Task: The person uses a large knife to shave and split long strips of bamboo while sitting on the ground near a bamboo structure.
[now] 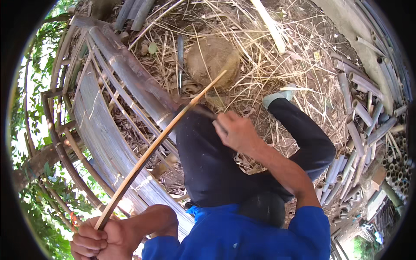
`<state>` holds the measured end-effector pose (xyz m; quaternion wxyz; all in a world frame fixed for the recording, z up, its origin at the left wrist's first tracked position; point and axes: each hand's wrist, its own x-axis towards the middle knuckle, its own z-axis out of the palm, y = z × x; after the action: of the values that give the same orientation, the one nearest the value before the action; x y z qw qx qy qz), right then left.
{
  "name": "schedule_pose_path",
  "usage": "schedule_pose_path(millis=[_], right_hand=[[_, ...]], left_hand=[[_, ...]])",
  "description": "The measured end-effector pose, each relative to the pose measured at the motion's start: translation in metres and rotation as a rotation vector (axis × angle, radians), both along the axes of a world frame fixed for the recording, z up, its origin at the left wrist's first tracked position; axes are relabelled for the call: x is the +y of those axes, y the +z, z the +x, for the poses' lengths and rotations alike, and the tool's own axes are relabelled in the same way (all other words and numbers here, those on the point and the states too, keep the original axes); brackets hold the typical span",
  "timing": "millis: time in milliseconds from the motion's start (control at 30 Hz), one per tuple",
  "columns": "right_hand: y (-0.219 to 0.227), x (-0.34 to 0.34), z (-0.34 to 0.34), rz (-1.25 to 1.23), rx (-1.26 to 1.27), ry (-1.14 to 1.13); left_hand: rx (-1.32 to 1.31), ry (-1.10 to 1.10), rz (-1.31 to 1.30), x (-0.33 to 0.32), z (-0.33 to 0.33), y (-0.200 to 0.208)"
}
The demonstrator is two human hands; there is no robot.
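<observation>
My left hand (104, 238), at the lower left, is closed in a fist round the near end of a long, thin bamboo strip (149, 151). The strip slants up and to the right across my left thigh, its pale far tip over a round wooden block (214, 60) on the ground. In my right hand (238, 132) is a knife (207, 113), its handle partly hidden by my fingers. The blurred blade points left toward the strip's upper part. Whether it touches the strip, I cannot tell.
A split bamboo panel (102, 121) and bamboo poles (125, 69) lie at my left. Another narrow tool (180, 60) rests beside the block. Straw-like shavings (260, 52) litter the dirt. Cut bamboo pieces (364, 112) are piled along the right side.
</observation>
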<state>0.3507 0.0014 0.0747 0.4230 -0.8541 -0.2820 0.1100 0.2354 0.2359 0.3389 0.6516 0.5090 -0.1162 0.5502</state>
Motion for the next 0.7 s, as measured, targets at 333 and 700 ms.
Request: schedule_pose_path(millis=[333, 700], right_hand=[[-0.195, -0.058, 0.051, -0.249, 0.187, -0.327], [-0.037, -0.024, 0.024, -0.131, 0.369, -0.195]], left_hand=[[-0.092, 0.152, -0.048, -0.007, 0.033, -0.002], [-0.071, -0.281, -0.166, -0.032, 0.02, 0.009]])
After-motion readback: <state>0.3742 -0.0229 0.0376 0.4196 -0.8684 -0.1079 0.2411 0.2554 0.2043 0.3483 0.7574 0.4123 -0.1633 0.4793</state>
